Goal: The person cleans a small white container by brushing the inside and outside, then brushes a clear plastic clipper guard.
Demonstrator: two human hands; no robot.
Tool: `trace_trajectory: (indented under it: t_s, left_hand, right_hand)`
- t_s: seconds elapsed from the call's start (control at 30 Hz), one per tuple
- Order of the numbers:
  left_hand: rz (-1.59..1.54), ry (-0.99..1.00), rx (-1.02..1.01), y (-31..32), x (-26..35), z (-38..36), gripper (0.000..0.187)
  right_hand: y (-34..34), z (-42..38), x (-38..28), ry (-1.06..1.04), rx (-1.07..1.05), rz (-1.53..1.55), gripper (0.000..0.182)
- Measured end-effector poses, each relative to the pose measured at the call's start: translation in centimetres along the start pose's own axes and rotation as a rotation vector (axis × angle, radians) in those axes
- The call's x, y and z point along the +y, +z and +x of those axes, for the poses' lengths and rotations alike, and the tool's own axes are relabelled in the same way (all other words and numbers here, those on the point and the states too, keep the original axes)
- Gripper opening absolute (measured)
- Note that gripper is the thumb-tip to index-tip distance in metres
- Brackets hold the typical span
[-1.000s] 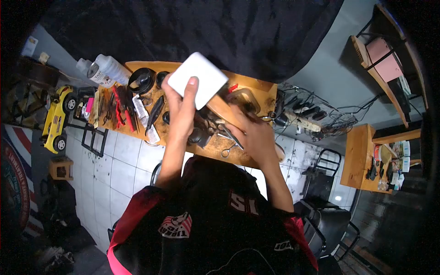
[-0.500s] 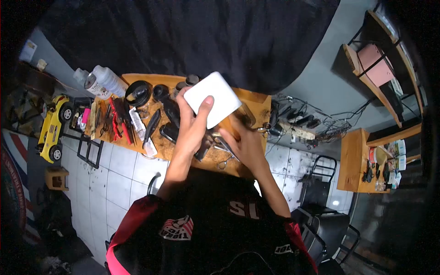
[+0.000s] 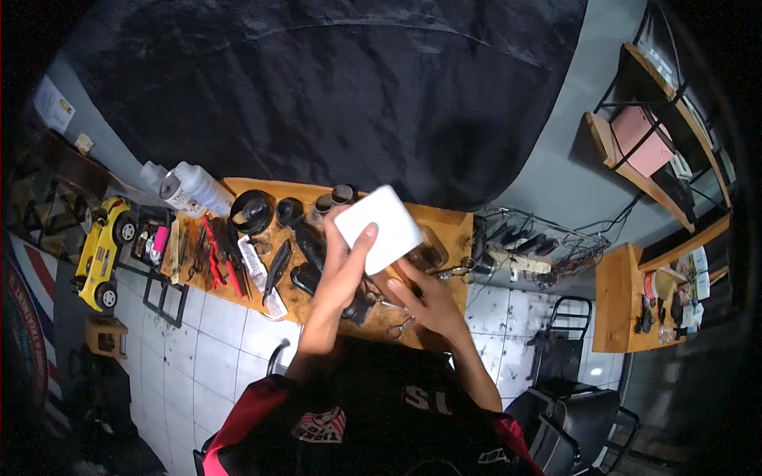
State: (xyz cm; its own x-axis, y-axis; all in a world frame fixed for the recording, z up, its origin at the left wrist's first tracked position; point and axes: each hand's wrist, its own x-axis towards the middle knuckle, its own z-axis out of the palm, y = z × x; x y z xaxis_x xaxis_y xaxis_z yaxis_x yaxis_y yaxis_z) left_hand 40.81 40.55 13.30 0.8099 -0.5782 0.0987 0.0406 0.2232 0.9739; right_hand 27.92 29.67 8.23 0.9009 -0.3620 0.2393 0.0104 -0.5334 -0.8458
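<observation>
A plain white square object (image 3: 379, 230), like a flat box with rounded corners, is held tilted over the table. My left hand (image 3: 347, 266) is closed on its left side, the thumb lying across the white face. At the lower right edge, my right hand (image 3: 432, 303) has its thumb and forefinger apart, with the fingertips right at the object and partly hidden behind it. Scissors (image 3: 401, 325) lie below my hands on the wooden table (image 3: 448, 226). Near my left hand are a dark clipper-like tool (image 3: 308, 247) and a black device (image 3: 304, 278).
Combs (image 3: 252, 258), red-handled tools (image 3: 232, 278) and a black bowl (image 3: 252, 211) cover the table's left part, with spray bottles (image 3: 198, 186) behind. A yellow toy car (image 3: 103, 254) stands left. Cables (image 3: 587, 238) hang right, above a black chair (image 3: 575, 412).
The view has tilted up, so table and hands sit lower in the picture. The white object stays in my left hand; my right hand stays at its lower right edge.
</observation>
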Motion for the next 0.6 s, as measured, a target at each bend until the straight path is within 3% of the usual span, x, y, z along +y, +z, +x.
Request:
trace_trajectory:
  t_s: [0.03, 0.07, 0.2, 0.3, 0.33, 0.43, 0.47, 0.57, 0.6]
  left_hand:
    - [-0.077, -0.001, 0.027, -0.1, -0.4, 0.2, 0.055]
    - [-0.066, 0.025, 0.019, -0.1, -0.4, 0.4, 0.056]
    - [-0.023, 0.023, 0.034, 0.6, -0.2, 0.0, 0.057]
    - [0.204, 0.096, -0.001, 1.2, -1.2, -1.0, 0.055]
    - [0.255, 0.139, 0.021, 1.5, -1.7, -1.2, 0.055]
    - [0.049, 0.135, 0.021, 1.5, -0.5, -0.8, 0.057]
    - [0.048, 0.139, 0.009, 1.2, -0.3, -0.4, 0.057]
    - [-0.007, 0.15, 0.095, 0.0, -0.4, 0.8, 0.052]
    - [-0.061, 0.139, 0.148, 0.1, -0.1, 0.9, 0.051]
  right_hand:
    - [-0.6, -0.1, -0.4, -0.061, 0.04, -0.006, 0.048]
    - [-2.0, -0.4, -1.4, 0.022, -0.019, -0.071, 0.05]
    - [-1.7, -0.1, -2.8, 0.054, 0.198, -0.253, 0.043]
    - [-0.9, 0.3, -3.6, 0.221, 0.141, -0.334, 0.034]
    - [0.0, 0.1, -2.5, 0.083, 0.206, -0.291, 0.039]
    - [0.0, 0.3, -3.3, 0.153, 0.074, -0.119, 0.025]
    - [0.2, 0.6, -3.0, -0.094, 0.148, -0.081, 0.032]
    - [-1.3, 0.5, -3.0, 0.023, -0.013, -0.102, 0.04]
    - [-2.4, 0.3, -2.9, -0.072, -0.036, -0.159, 0.048]
